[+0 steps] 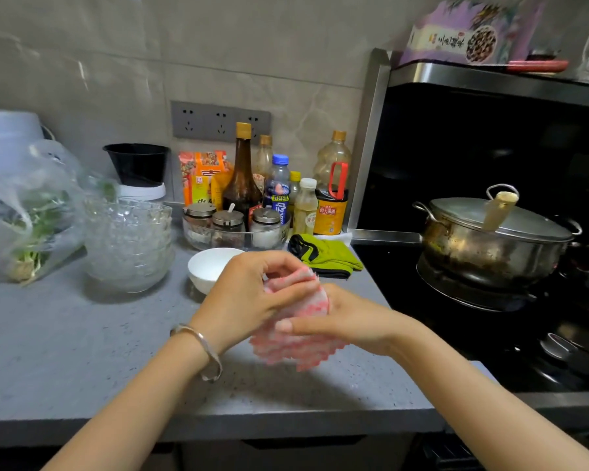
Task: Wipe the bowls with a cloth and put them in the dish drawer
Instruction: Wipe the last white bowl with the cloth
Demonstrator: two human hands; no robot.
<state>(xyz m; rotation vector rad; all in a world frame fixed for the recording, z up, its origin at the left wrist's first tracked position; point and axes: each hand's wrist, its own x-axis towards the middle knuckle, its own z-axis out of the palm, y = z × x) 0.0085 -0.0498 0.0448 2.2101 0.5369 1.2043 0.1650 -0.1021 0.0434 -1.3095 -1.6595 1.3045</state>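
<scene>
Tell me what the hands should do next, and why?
Probably lift the white bowl with the left hand: it and the right hand both grip the pink cloth, and that bowl sits on the counter just behind them.

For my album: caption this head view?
Left hand and right hand hold a pink cloth above the counter, white bowl and glass bowls behind.

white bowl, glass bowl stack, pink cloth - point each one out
white bowl [208, 265]: head view, on its inner wall
glass bowl stack [128, 244]: head view, on the stack's side wall
pink cloth [296, 351]: head view, on the lower fold hanging free
</scene>
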